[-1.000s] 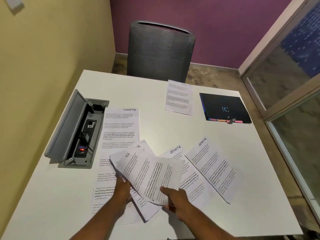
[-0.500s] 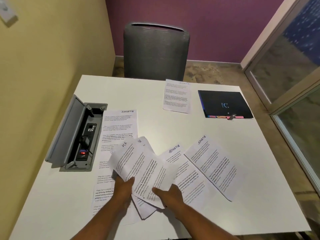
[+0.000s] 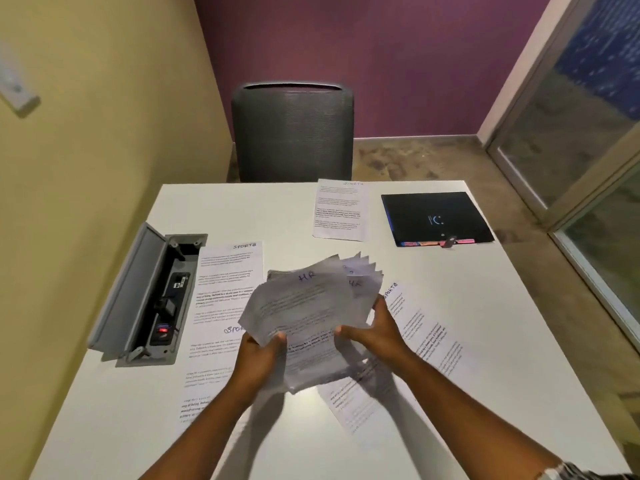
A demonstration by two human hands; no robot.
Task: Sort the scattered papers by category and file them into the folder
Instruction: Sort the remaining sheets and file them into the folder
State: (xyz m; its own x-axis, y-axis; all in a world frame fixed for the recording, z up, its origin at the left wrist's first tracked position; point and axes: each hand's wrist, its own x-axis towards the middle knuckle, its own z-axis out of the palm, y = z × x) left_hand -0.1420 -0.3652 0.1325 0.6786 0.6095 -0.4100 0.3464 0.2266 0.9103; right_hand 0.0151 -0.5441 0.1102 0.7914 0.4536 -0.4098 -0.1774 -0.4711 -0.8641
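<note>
Papers marked HR are bunched in a loose, fanned sheaf lifted just above the white table, near its front middle. The left hand grips the sheaf at its lower left corner, fingers curled under and thumb on top; the right hand pinches the right edge, fingers wrapped round the sheets. This looks like the gathering stage: the HR sheets are being pulled into one stack while the sheets marked SPORTS lie flat on the table to the left, under the hands and to the right, with one more at the far side. The next move likely calls for squaring the ragged top corners before carrying the stack to the black folder, which lies closed at the far right corner, close to the table's edge. The way there is open tabletop; the raised lid of the cable box crowds only the left.
</note>
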